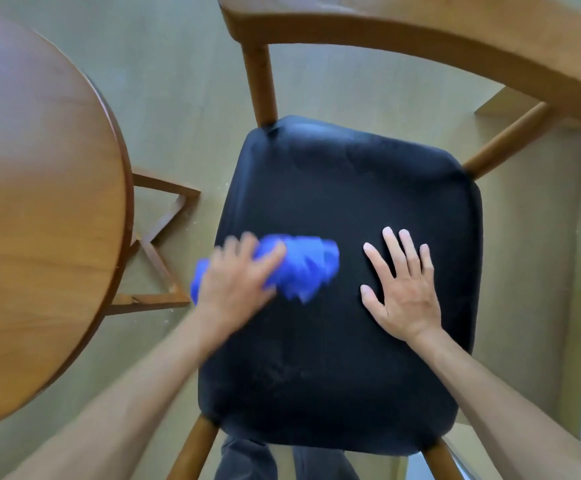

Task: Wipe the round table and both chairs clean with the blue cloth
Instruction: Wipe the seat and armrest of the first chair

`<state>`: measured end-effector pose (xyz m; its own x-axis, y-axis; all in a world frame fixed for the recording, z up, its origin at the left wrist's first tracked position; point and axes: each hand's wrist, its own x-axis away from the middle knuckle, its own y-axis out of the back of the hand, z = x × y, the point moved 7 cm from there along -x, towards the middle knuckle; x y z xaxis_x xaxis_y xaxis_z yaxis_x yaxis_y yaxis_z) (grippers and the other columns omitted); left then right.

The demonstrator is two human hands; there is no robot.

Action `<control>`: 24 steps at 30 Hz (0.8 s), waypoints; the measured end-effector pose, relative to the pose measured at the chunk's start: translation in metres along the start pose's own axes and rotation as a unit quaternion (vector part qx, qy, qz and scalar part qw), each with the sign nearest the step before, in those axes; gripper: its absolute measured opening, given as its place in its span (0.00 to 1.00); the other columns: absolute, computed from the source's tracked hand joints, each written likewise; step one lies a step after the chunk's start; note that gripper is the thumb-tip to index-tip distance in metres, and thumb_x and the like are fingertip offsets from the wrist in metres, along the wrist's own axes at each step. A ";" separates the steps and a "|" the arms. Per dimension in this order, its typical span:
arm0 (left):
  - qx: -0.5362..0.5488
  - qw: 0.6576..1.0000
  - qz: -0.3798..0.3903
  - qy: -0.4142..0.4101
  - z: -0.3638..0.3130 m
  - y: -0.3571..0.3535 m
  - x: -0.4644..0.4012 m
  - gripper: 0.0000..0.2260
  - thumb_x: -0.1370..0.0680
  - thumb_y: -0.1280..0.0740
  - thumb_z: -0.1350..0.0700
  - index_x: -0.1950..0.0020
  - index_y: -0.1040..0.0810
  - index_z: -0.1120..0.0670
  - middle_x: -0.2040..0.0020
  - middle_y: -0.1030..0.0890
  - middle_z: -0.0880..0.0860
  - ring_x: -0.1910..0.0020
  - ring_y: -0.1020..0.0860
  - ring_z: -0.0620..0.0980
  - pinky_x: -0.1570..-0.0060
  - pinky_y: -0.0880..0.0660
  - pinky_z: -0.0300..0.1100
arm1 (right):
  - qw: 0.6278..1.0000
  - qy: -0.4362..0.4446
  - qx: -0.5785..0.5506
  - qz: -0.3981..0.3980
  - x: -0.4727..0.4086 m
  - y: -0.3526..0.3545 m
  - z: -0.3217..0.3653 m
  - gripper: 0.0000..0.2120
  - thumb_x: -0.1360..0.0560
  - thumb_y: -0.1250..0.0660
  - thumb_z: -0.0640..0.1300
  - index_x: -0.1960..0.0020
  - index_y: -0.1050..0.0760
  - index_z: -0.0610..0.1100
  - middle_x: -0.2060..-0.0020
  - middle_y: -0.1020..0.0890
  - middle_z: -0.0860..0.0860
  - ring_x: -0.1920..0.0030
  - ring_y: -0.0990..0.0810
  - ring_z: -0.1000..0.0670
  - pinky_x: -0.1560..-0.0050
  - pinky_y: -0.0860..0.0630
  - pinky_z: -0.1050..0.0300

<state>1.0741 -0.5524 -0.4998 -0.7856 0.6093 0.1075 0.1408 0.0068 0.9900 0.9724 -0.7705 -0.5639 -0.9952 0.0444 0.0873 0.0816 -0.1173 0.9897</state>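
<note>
Head view, looking down. Blue cloth [296,268] bunched on black padded chair seat [351,188], left of centre, motion-blurred. Left hand [240,282] on top of cloth, fingers laid over it; clenched or flat, cannot tell through blur. Right hand [403,289] flat on seat just right of cloth, fingers released, spread. Curved wooden backrest [420,26] far. Round wooden table [40,202] at left.

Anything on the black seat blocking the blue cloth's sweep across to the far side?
Only the right hand: it lies flat, fingers spread, on the chair seat directly right of the blue cloth, which the left hand presses down. The rest of the seat shows nothing else on it.
</note>
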 end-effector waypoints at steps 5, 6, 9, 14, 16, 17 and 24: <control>0.103 0.984 0.028 0.142 0.055 -0.002 -0.044 0.27 0.30 0.29 0.51 0.33 0.32 0.48 0.47 0.28 0.62 0.54 0.25 0.64 0.62 0.24 0.55 | 1.000 0.003 -0.007 -0.019 -0.001 -0.001 -0.002 0.30 0.26 0.43 0.57 0.26 0.37 0.48 0.24 0.41 0.43 0.24 0.46 0.40 0.27 0.48 0.36; 0.094 0.993 0.017 0.071 0.034 -0.002 -0.019 0.29 0.33 0.26 0.52 0.35 0.32 0.48 0.49 0.26 0.62 0.57 0.24 0.64 0.67 0.24 0.52 | 1.000 0.001 -0.010 -0.019 -0.001 0.000 -0.002 0.30 0.26 0.43 0.57 0.26 0.37 0.48 0.24 0.41 0.43 0.24 0.46 0.40 0.27 0.48 0.36; 0.039 0.972 0.077 -0.218 -0.058 -0.023 0.090 0.25 0.38 0.28 0.53 0.42 0.29 0.49 0.57 0.22 0.58 0.67 0.25 0.57 0.74 0.27 0.43 | 1.000 0.001 -0.016 -0.018 -0.003 0.001 0.000 0.30 0.27 0.42 0.57 0.27 0.37 0.48 0.24 0.40 0.42 0.24 0.45 0.40 0.27 0.48 0.36; -0.079 0.952 0.237 -0.179 -0.096 -0.057 0.152 0.11 0.34 0.40 0.55 0.60 0.21 0.42 0.70 0.26 0.44 0.75 0.30 0.43 0.77 0.35 0.34 | 1.000 -0.008 -0.018 -0.012 -0.002 0.001 -0.002 0.30 0.26 0.43 0.57 0.27 0.38 0.48 0.24 0.41 0.43 0.24 0.46 0.40 0.27 0.48 0.36; 0.023 0.935 0.168 -0.312 -0.099 -0.044 0.131 0.18 0.36 0.33 0.58 0.49 0.26 0.44 0.64 0.26 0.49 0.72 0.30 0.50 0.77 0.33 0.38 | 1.000 -0.009 -0.021 -0.014 -0.002 0.001 -0.002 0.30 0.27 0.43 0.57 0.27 0.37 0.48 0.24 0.41 0.43 0.24 0.46 0.40 0.26 0.49 0.36; 0.039 0.950 0.123 -0.286 -0.080 -0.032 0.098 0.23 0.38 0.28 0.56 0.46 0.29 0.46 0.62 0.26 0.52 0.70 0.28 0.52 0.77 0.32 0.40 | 1.000 -0.007 -0.022 -0.014 -0.002 0.000 -0.002 0.30 0.27 0.43 0.57 0.27 0.37 0.48 0.24 0.41 0.43 0.24 0.46 0.41 0.26 0.49 0.36; 0.155 0.976 0.135 0.067 -0.014 -0.025 0.026 0.26 0.31 0.28 0.54 0.34 0.26 0.47 0.48 0.26 0.58 0.58 0.23 0.61 0.67 0.25 0.51 | 1.000 -0.007 -0.024 -0.003 -0.002 -0.001 -0.002 0.30 0.27 0.42 0.57 0.26 0.38 0.48 0.24 0.41 0.43 0.24 0.46 0.41 0.26 0.50 0.37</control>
<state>1.0420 -0.5482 -0.5206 -0.7634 0.5128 0.3928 0.5134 0.1126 0.8507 0.9737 -0.7723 -0.5655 -0.9948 0.0588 0.0837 0.0730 -0.1650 0.9836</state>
